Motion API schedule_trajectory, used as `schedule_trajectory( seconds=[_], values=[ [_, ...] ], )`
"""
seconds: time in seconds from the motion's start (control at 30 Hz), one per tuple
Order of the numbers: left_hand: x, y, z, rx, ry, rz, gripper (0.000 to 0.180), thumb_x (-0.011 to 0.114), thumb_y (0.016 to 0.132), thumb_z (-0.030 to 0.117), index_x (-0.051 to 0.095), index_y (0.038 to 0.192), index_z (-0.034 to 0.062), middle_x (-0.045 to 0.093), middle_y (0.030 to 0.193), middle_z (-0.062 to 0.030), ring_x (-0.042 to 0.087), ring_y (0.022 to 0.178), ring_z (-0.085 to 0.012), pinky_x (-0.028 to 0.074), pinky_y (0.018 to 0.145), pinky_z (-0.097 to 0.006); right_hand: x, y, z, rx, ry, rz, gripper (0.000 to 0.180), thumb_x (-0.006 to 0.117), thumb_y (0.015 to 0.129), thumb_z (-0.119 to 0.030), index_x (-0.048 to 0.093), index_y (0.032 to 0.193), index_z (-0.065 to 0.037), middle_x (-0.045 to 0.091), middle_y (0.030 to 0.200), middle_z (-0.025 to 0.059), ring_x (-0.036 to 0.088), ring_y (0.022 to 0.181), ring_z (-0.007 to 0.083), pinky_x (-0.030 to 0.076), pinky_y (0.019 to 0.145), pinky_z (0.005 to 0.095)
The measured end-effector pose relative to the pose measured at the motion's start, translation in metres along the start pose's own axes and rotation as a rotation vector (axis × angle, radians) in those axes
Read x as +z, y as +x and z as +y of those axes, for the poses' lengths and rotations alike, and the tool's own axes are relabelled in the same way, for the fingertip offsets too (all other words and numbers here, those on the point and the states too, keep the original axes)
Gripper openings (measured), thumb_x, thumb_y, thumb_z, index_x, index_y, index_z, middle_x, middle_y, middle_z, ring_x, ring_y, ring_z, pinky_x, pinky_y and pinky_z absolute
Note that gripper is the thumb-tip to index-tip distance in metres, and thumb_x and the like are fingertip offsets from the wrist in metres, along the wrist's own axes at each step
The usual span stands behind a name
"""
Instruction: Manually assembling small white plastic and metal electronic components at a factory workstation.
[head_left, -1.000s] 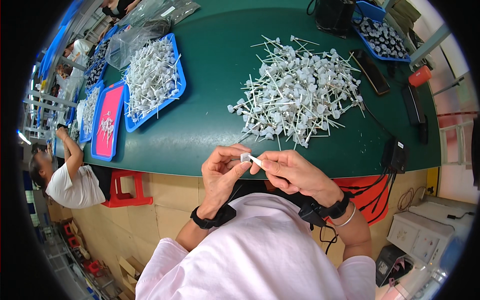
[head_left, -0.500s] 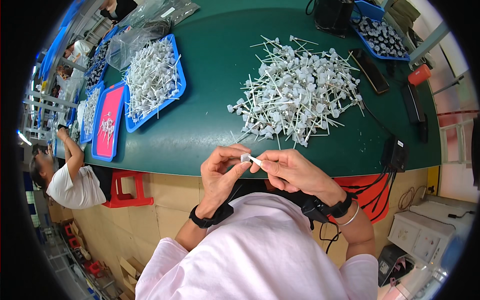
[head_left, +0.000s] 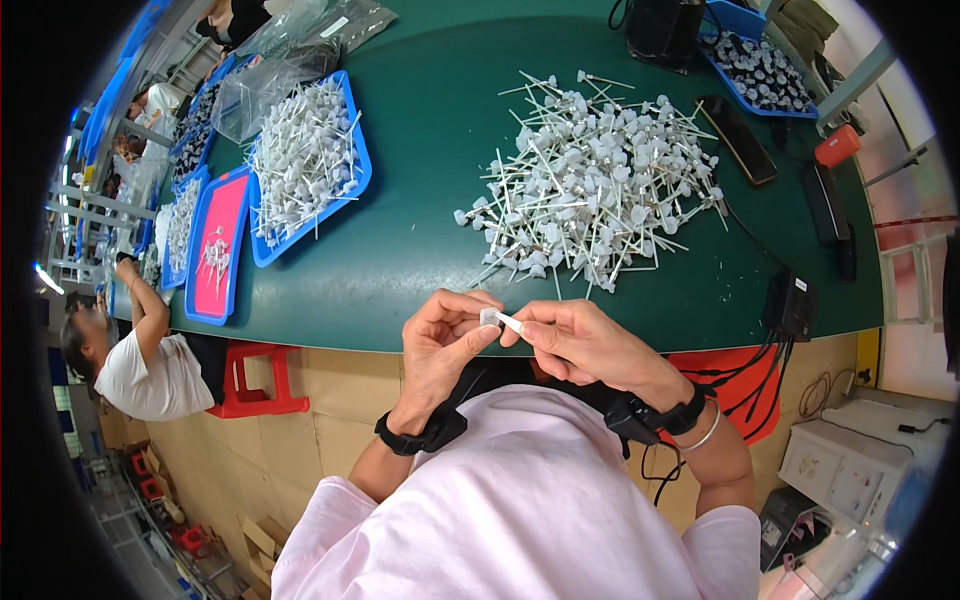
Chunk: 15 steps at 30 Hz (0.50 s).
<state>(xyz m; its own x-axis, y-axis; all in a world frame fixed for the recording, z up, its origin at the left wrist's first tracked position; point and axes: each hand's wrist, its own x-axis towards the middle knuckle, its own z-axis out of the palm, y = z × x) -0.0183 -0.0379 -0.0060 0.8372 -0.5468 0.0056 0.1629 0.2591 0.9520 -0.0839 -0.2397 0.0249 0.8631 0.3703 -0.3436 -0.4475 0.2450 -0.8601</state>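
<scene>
At the table's near edge, my left hand [head_left: 436, 345] pinches a small translucent white plastic cap [head_left: 489, 316] between thumb and fingers. My right hand [head_left: 588, 342], its fingers closed, grips a short white stick [head_left: 511, 323] that meets the cap. Whether stick and cap are joined cannot be made out. Just beyond both hands lies a large heap of white sticks with translucent heads [head_left: 605, 180], some with brownish metal-looking bits.
The green table [head_left: 420, 180] carries a blue tray [head_left: 366, 180] of similar pieces, a pink-lined tray [head_left: 236, 285], plastic bags [head_left: 290, 65], a phone [head_left: 738, 140], a black box with cables [head_left: 790, 305] and a tray of dark pieces [head_left: 765, 75]. A co-worker [head_left: 150, 365] sits at left.
</scene>
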Motion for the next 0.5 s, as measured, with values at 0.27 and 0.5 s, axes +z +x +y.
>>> schedule_trajectory(
  seconds=[0.27,0.5],
  values=[
    [-0.002,-0.001,0.005,0.15,0.31,-0.014,0.02,0.071,0.083,-0.007,0.06,0.1,-0.0031,0.064,0.11,-0.0175,0.063,0.096,-0.0165,0.053,0.087,-0.03,0.003,0.001,0.0,-0.051,-0.099,0.029,0.03,0.048,0.104,-0.026,0.063,0.104,-0.001,0.046,0.054,-0.0031,0.033,0.042,0.0018,0.023,0.039,0.0208],
    [-0.006,0.003,0.003,0.087,0.077,-0.059,0.02,0.071,0.083,-0.006,0.059,0.099,-0.0025,0.064,0.108,-0.017,0.062,0.096,-0.0166,0.052,0.086,-0.03,0.009,-0.001,0.009,0.019,0.304,-0.054,0.03,0.046,0.105,-0.03,0.059,0.104,-0.003,0.04,0.054,-0.0053,0.028,0.04,0.0002,0.02,0.036,0.0179]
  ],
)
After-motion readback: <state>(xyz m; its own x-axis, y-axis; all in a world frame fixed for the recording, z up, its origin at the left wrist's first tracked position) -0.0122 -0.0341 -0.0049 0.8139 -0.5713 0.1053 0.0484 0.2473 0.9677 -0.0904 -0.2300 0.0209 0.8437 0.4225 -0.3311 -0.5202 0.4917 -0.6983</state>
